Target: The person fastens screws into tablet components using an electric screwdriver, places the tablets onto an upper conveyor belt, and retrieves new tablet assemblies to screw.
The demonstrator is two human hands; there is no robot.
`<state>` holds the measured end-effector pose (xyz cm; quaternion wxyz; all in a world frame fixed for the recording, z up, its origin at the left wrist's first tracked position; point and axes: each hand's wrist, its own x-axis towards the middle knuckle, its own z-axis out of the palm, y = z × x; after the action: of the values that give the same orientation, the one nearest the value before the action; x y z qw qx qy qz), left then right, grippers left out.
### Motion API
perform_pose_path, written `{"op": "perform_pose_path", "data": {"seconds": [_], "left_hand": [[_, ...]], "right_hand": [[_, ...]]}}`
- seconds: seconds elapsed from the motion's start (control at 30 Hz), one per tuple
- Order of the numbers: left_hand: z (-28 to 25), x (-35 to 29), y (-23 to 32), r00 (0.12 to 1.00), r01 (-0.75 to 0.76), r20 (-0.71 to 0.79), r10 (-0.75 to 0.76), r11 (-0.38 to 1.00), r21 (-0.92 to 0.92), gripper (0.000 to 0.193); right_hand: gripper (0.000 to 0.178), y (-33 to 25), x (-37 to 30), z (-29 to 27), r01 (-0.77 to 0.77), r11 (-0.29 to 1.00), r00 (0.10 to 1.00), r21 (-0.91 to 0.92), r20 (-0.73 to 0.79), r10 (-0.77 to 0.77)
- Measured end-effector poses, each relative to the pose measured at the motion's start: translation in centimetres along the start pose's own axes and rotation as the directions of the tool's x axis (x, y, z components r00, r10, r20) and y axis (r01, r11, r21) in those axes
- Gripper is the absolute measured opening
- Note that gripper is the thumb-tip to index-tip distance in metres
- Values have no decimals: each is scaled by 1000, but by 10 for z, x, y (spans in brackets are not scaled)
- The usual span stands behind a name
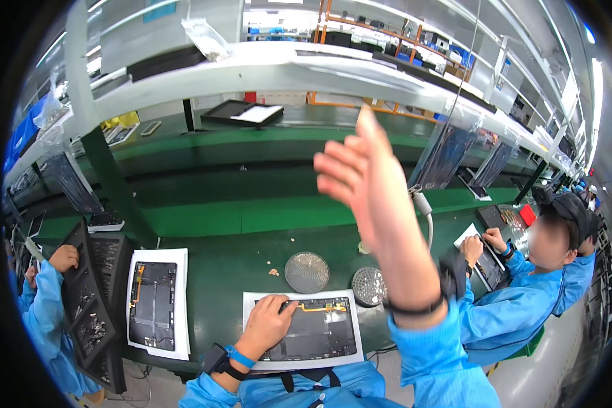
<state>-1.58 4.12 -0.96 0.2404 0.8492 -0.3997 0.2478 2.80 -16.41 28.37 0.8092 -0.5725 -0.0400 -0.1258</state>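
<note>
An opened tablet (319, 338) with a dark inside lies on a white sheet (250, 303) right before me. A yellow-orange flex cable (325, 308) runs along its far edge. My left hand (268, 325) rests on the tablet's upper left part, fingers bent and thumb close to the fingertips by the cable's left end. Whatever lies under those fingertips is hidden. High above the bench, my right hand (367, 170) is raised, its fingers stretched out and apart, slightly blurred and holding nothing. Beyond the tablet sits a round dish of small parts (307, 273); another round dish (369, 285) stands beside my right forearm.
Another opened tablet (152, 306) lies on white paper to the left. Beside it, a person's hand (64, 258) touches tilted black trays (92, 306). A co-worker (523, 285) works at the right. A white shelf beam (265, 73) crosses above the green bench (211, 272).
</note>
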Motion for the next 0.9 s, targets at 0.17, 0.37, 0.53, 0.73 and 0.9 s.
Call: {"op": "perform_pose_path", "data": {"seconds": [0.17,0.37,0.53,0.73,0.9], "left_hand": [[4,-6,6,999,43,25,-42,999,-33,31],[2,-13,7,998,52,21,-52,998,-25,33],[-2,-12,8,998,50,46,-48,998,-38,30],[-3,-8,6,996,80,47,-77,994,-73,33],[-42,15,33,979,114,-135,-155,956,-269,37]], "right_hand": [[127,-51,121,24,-142,962,969,232,-165,183],[66,-44,174,19,-107,988,946,111,-295,135],[35,-54,183,22,24,997,920,73,-393,7],[26,-59,144,21,154,982,912,107,-398,-99],[18,-49,59,19,213,916,976,340,-116,-184]]}}
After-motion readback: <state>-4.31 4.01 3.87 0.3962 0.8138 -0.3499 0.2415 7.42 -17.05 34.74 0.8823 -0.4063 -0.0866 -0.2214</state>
